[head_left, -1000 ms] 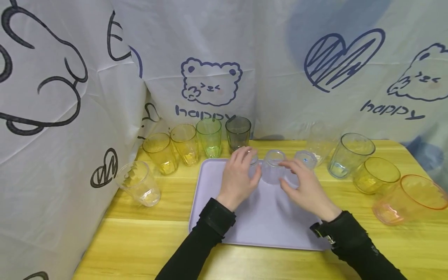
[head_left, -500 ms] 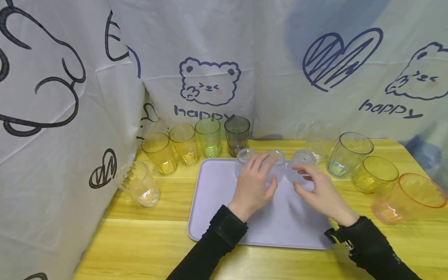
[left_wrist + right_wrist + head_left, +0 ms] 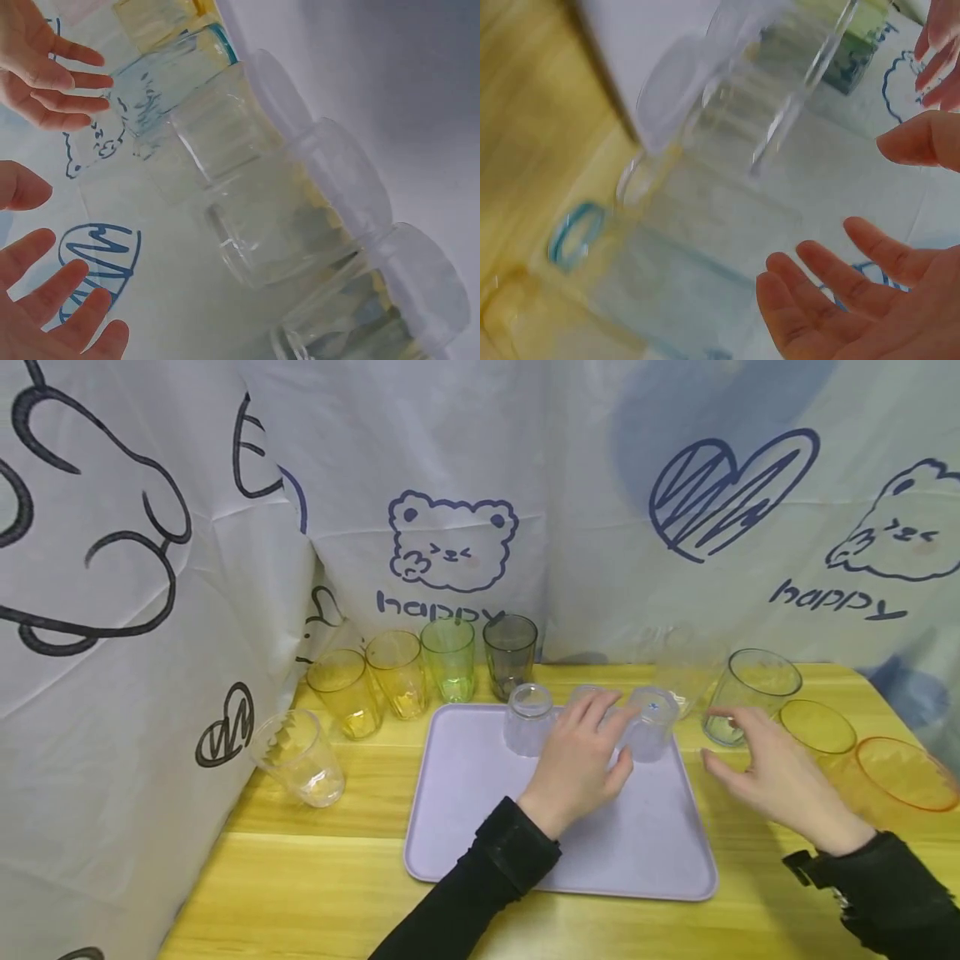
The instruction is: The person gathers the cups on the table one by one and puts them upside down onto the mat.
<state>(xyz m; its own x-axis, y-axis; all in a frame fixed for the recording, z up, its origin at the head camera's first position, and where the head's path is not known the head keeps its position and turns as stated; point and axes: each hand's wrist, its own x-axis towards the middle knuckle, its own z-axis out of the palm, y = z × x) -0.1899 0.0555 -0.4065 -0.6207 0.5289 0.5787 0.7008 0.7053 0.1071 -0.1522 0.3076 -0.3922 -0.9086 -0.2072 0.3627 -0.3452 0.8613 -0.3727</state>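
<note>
Three clear cups stand upside down in a row at the back of the lilac tray (image 3: 465, 827): a left cup (image 3: 528, 727), a middle cup (image 3: 583, 692) partly covered by my hand, and a right cup (image 3: 649, 735). My left hand (image 3: 577, 760) hovers before the middle and right cups, fingers spread and holding nothing. To the right of the tray, my right hand (image 3: 787, 777) is in the air with thumb and fingers apart. It is nearest the blue-tinted glass (image 3: 757, 681) and the yellow glass (image 3: 821, 727), partly covering both. The right wrist view shows that palm with nothing in it.
Amber (image 3: 345, 693), yellow (image 3: 397, 677), green (image 3: 448, 660) and grey (image 3: 512, 656) glasses line the back left. A clear tumbler (image 3: 300, 760) leans in appearance at the left. An orange-rimmed glass (image 3: 911, 777) and a faint clear glass (image 3: 684, 668) stand right. Printed cloth (image 3: 585, 527) hangs behind.
Both hands have moved right: the left from the left cup across to the middle and right cups, the right from the tray's cups to beside the blue-tinted glass. The cups appear unmoved.
</note>
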